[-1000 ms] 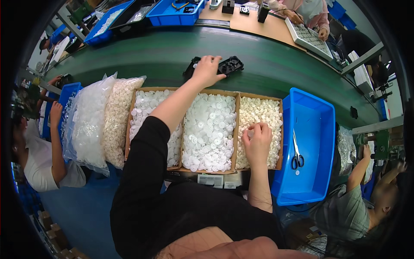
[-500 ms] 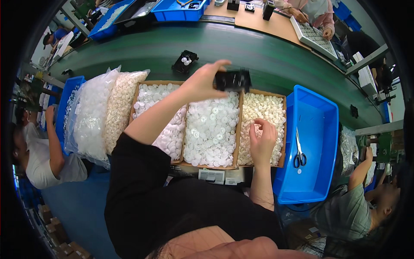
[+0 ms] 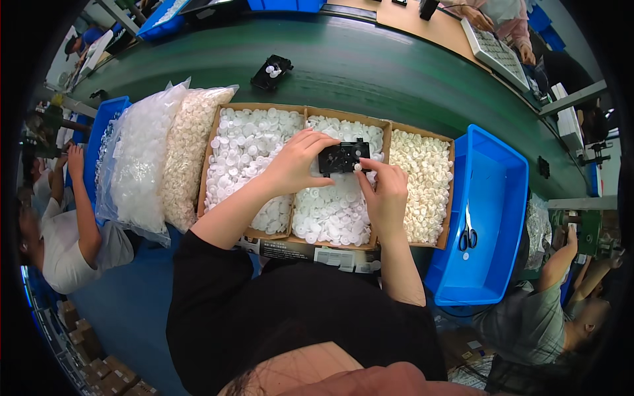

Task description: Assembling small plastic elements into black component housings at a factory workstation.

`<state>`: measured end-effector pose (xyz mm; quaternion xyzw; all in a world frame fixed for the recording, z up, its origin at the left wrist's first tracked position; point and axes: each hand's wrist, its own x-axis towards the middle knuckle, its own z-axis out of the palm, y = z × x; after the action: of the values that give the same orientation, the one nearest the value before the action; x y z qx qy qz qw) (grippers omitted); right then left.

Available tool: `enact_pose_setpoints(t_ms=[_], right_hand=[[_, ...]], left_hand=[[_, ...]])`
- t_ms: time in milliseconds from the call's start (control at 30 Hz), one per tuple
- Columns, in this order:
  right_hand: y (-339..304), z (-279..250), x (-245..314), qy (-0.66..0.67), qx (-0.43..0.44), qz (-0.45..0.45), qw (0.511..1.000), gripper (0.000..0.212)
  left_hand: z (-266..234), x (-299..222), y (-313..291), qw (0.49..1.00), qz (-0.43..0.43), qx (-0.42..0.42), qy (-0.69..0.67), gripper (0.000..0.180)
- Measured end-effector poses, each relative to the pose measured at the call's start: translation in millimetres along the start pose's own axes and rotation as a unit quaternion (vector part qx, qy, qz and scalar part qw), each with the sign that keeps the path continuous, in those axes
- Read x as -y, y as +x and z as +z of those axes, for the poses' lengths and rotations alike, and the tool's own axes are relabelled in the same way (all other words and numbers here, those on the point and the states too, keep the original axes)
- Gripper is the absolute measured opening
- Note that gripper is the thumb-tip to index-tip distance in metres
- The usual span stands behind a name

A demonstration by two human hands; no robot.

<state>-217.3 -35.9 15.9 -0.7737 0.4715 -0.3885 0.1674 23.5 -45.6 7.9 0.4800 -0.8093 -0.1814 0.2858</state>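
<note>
My left hand [image 3: 298, 160] grips a black plastic housing [image 3: 335, 158] by its left end, thumb below and fingers above. The housing is held over the middle compartment of a cardboard box [image 3: 290, 221]. At its right end, my right hand [image 3: 388, 191] pinches a small cream plastic piece [image 3: 358, 167] between thumb and forefinger, against or just over the housing; contact is hard to tell. Small round white pieces [image 3: 330, 214] fill the middle compartment, and similar white pieces [image 3: 254, 142] fill the left one. Small cream pieces [image 3: 421, 185] lie heaped in the right compartment.
Beyond the box runs a green conveyor belt [image 3: 370, 79] carrying another black housing [image 3: 271, 71] with white pieces on it. A blue bin [image 3: 485, 264] holding scissors [image 3: 468, 234] stands right. Filled clear bags [image 3: 142, 165] lie left. Co-workers sit on both sides and across.
My left hand has brought the black housing nearer, over the middle compartment. My right hand has risen from the cream pieces leftward to the housing, with a cream piece in its fingertips.
</note>
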Motion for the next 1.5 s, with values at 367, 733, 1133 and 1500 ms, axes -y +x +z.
enact_pose_setpoints(t_ms=[367,733,1133,1500], right_hand=[[2,11,-1,-0.094,-0.024,-0.070,0.993,0.016],[-7,21,37,-0.090,0.127,-0.152,0.976,0.013],[3,3,29,-0.107,0.033,-0.101,0.989,0.014],[21,5,9,-0.130,-0.022,-0.073,0.989,0.013]], left_hand=[[-1,1,-2,1.000,-0.001,0.002,-0.011,0.082],[-71,5,-12,0.993,-0.081,-0.053,-0.073,0.037],[-68,-1,-69,0.988,-0.118,0.094,0.024,0.029],[-70,-7,-43,0.983,-0.165,-0.005,-0.082,0.016]])
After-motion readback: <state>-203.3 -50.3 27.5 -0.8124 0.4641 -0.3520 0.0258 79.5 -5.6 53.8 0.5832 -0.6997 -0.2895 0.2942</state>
